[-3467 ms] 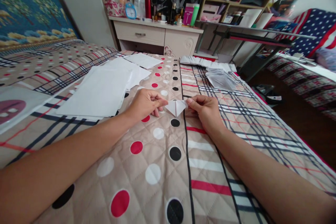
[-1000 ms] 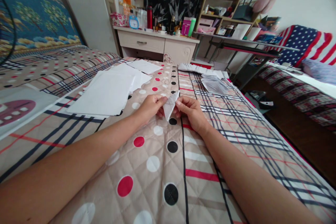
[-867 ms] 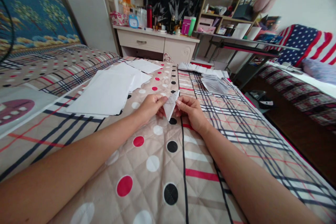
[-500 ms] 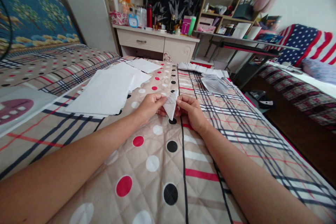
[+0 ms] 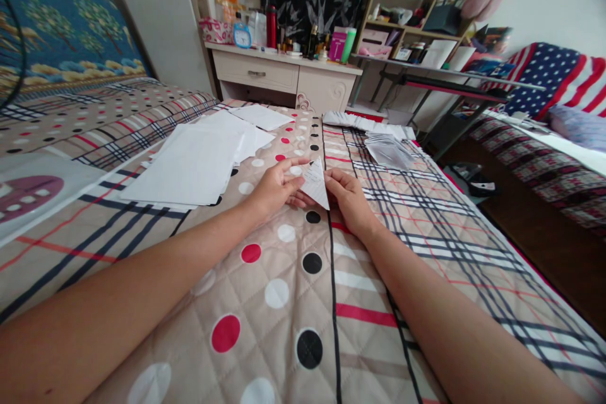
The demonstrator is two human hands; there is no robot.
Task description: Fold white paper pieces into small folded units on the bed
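Observation:
A small folded paper triangle point(image 5: 315, 184) with writing on it is held between my two hands, just above the bed. My left hand point(image 5: 279, 186) grips its left side with the thumb in front; the index finger is stretched out and other fingers lie behind the paper. My right hand point(image 5: 348, 194) pinches the right edge between thumb and fingers. Left of my hands lies a stack of white paper sheets point(image 5: 184, 164). Beyond my right hand rests a pile of folded paper pieces point(image 5: 389, 150).
A long row of folded papers point(image 5: 360, 122) lies at the bed's far edge. The quilted bedspread point(image 5: 277, 341) has dots and plaid stripes. A clear plastic bag point(image 5: 47, 186) lies at left. Past the bed stand a drawer cabinet point(image 5: 258, 72) and a desk point(image 5: 454, 79).
The paper triangle has turned, its lower tip now pointing further right. My left index finger has lifted and stretched out; the right hand still pinches the edge.

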